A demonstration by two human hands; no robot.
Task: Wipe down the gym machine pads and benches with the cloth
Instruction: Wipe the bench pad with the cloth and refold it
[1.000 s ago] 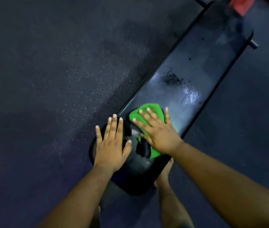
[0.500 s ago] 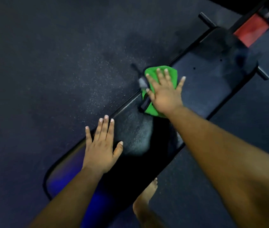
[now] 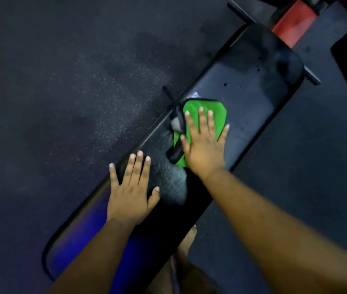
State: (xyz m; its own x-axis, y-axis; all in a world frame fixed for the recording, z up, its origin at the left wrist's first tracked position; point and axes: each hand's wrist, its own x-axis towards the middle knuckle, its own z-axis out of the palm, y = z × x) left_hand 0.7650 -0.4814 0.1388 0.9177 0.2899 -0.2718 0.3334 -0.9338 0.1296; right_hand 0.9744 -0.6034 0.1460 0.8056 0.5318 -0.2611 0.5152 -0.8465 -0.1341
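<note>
While my left hand (image 3: 131, 193) is lying flat with fingers spread on the near part of the black bench pad (image 3: 253, 98), my right hand (image 3: 203, 145) is pressing, fingers straight, the green cloth (image 3: 191, 109) against the pad's middle farther along.

My right hand (image 3: 204, 150) presses the green cloth (image 3: 204, 115) flat on the black bench surface (image 3: 257, 94), my left hand (image 3: 130, 194) flat beside it.

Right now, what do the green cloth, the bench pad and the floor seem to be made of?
Green cloth: soft fabric, perhaps microfibre, with dark stitched edging.
Bench pad: smooth black vinyl or leather-like cover; it shows a wet sheen.
Floor: probably rubber matting, dark, matte, with pale speckles.
</note>
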